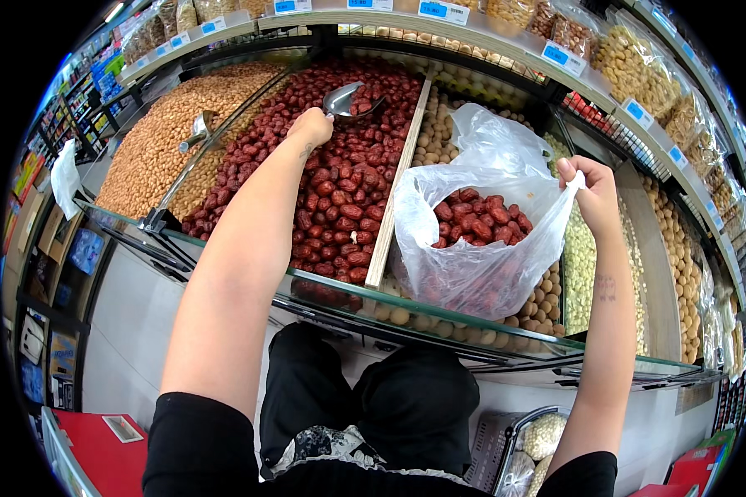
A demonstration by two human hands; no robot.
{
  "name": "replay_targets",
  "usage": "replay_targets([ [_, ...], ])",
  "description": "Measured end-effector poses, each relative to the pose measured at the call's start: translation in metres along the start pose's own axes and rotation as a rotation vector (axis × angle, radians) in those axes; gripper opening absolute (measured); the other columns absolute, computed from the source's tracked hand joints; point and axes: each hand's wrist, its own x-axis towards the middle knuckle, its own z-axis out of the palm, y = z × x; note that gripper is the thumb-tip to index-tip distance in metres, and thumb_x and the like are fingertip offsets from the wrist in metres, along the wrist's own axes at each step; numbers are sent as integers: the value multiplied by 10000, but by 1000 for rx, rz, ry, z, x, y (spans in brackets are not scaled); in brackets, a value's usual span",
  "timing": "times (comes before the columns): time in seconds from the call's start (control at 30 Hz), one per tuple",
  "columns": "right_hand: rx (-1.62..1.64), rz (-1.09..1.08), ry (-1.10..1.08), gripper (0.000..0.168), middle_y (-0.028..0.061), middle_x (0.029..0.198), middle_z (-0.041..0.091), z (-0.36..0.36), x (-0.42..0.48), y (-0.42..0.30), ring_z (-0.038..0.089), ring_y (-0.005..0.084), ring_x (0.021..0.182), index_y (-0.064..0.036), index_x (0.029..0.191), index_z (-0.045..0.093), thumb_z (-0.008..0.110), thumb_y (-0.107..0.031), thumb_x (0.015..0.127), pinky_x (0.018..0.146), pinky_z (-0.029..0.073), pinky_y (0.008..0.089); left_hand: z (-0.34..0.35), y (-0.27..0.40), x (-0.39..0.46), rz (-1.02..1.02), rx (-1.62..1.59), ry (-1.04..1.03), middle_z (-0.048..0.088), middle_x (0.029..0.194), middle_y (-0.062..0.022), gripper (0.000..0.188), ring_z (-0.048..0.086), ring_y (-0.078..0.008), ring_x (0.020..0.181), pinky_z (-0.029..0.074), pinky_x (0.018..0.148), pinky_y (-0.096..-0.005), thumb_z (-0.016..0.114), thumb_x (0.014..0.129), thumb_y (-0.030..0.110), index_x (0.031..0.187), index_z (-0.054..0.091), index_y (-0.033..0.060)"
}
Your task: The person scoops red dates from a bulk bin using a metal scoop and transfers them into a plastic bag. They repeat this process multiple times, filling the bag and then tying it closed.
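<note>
My left hand (313,128) is closed around the handle of a metal scoop (342,99), which lies over the heap of dried red dates (348,180) with some dates in it. On the right, my right hand (587,186) pinches the rim of a translucent plastic bag (485,279) between thumb and fingers. The bag's mouth gapes, and red dates (482,217) fill part of it. It rests on the bin of round, brown-shelled goods, just right of the wooden divider (401,180).
A glass rim (410,317) runs along the front of the bins. Peanuts (180,136) with another metal scoop (200,129) lie at the left, pale green kernels (581,273) at the right. A shelf (497,31) of bagged goods overhangs the back. Below right stands a basket (513,447) with bags.
</note>
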Motion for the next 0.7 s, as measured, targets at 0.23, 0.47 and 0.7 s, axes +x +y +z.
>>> replay_targets([
  [0.23, -42, -1, 16, 382, -68, 530, 462, -1, 0, 3, 393, 16, 500, -34, 608, 563, 681, -344, 798, 465, 275, 196, -15, -2, 4, -95, -274, -60, 651, 920, -145, 400, 608, -300, 927, 439, 829, -398, 419, 885, 374, 874, 664, 58],
  [0.47, -20, -22, 3, 372, -66, 548, 474, -1, 1, 1, 399, 17, 512, -34, 613, 567, 680, -334, 802, 471, 281, 196, -48, 13, -24, -114, -214, 91, 665, 830, -86, 460, 626, -272, 839, 450, 780, -392, 396, 887, 446, 772, 682, 105],
  [0.7, -14, -5, -2, 352, -64, 549, 477, -1, 0, 0, 409, 18, 508, -42, 615, 567, 675, -316, 809, 470, 292, 192, -64, 43, -42, 51, -125, 167, 663, 894, -141, 452, 628, -320, 862, 471, 758, -419, 436, 879, 470, 871, 682, 92],
])
